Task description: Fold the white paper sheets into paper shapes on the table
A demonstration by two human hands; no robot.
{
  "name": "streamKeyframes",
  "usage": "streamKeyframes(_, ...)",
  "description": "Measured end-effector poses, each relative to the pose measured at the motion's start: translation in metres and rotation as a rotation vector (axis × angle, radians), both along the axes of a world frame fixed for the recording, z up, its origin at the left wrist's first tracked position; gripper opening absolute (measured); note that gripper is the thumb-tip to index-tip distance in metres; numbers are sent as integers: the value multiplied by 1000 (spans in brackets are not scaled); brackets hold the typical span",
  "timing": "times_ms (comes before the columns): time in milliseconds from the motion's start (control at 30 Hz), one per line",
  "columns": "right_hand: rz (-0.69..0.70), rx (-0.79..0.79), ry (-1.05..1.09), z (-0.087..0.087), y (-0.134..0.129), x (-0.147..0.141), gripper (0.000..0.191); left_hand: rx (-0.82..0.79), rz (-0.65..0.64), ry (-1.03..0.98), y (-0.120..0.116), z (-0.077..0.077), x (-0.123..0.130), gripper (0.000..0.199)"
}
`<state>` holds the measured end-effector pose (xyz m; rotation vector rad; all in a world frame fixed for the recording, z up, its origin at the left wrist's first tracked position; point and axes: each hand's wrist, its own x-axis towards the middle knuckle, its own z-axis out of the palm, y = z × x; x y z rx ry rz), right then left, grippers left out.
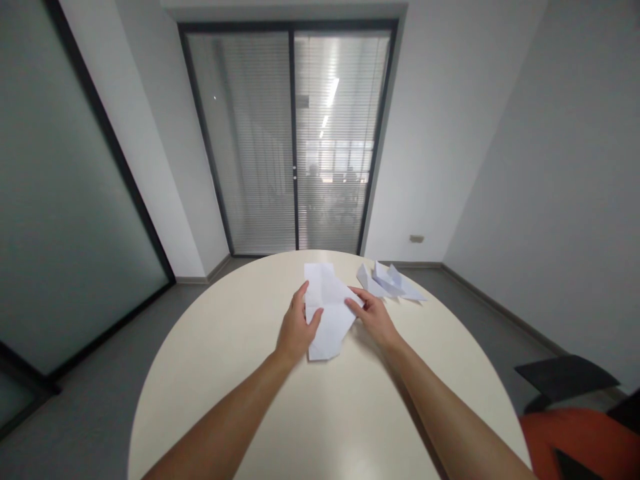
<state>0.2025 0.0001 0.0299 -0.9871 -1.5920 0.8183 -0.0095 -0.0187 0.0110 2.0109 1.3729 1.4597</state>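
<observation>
A partly folded sheet of white paper (327, 307) is held between my two hands above the middle of the table. Its right side comes to a point, and creases run across its face. My left hand (299, 323) grips the left edge, thumb on top and fingers behind. At the right-hand point, my right hand (373, 313) pinches the paper with its thumb in front. The fingers behind the sheet are partly hidden. Beyond my right hand lie several folded white paper pieces (393, 280), close together and overlapping.
The round cream table (200, 373) fills the foreground. An orange and black chair (575, 427) stands at the lower right. Behind the table is a glazed door (295, 140) with blinds, and a frosted glass panel (75, 200) is on the left.
</observation>
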Motion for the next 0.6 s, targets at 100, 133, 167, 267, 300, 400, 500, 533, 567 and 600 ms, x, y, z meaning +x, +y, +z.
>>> streamKeyframes(100,36,-69,-34,-10,4,2,52,35,109,100,-1,3,-2,73)
streamKeyframes(133,30,-75,-65,-13,5,3,52,36,133,137,-1,3,-3,73)
streamKeyframes(167,17,-72,-105,-16,6,3,51,38,135,181,-1,4,-4,71)
streamKeyframes(267,-10,-40,-243,-22,7,6,45,45,-36,344,-3,3,-6,51)
streamKeyframes(300,-10,-32,-277,-22,6,7,44,37,-132,401,-4,2,-6,46)
streamKeyframes(400,-12,-16,-338,-22,4,9,44,-23,-348,530,-8,-2,-6,44)
streamKeyframes(500,-60,-17,-384,-23,4,10,45,-90,-368,611,-12,-4,-5,46)
streamKeyframes(533,-83,-15,-399,-24,4,10,44,-101,-347,639,-13,-4,-4,45)
streamKeyframes(567,-102,-4,-413,-25,4,10,44,-102,-320,668,-13,-3,-5,44)
streamKeyframes(600,-118,20,-430,-25,4,9,42,-94,-286,695,-13,-3,-5,43)
